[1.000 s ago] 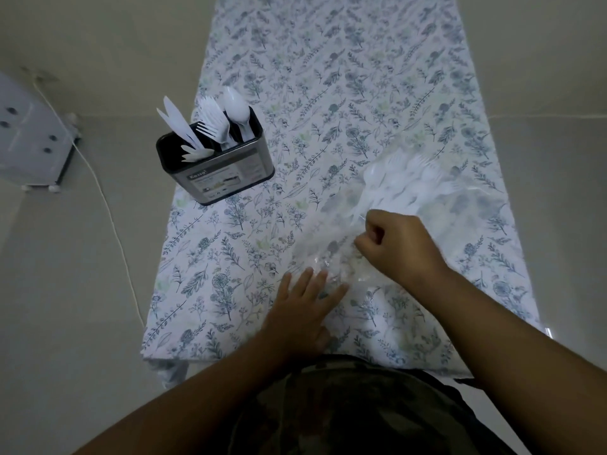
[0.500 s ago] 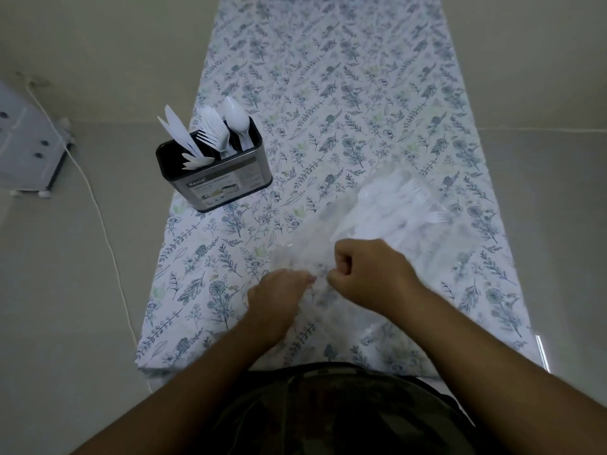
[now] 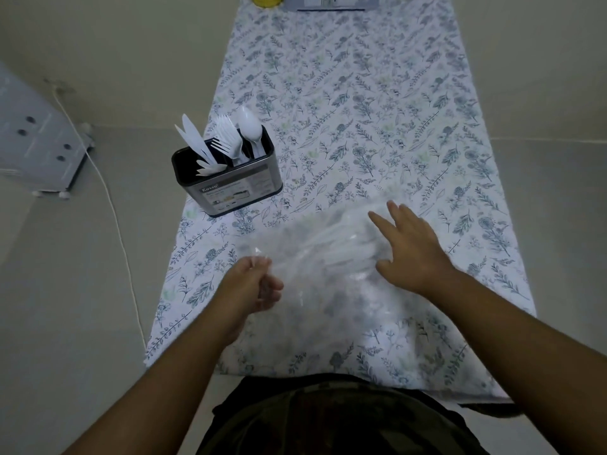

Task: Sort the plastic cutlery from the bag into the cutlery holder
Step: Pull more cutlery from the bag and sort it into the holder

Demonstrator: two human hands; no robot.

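While pinched at its left edge by left hand (image 3: 254, 284) fingers (image 3: 262, 262), right hand (image 3: 410, 249) spread flat on top, bag (image 3: 315, 257) judged light, limp, slippery; best gripped at the mouth.

Single head-worn wide-angle view, looking steeply down and forward, close over the table (image 3: 345, 93), forearms entering from below

A floral tablecloth (image 3: 361, 93) covers the table on pale floor (image 3: 65, 290), dimly lit.

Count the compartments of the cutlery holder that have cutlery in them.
3: knives in the left compartment of the cutlery holder, forks in the middle, spoons in the right.
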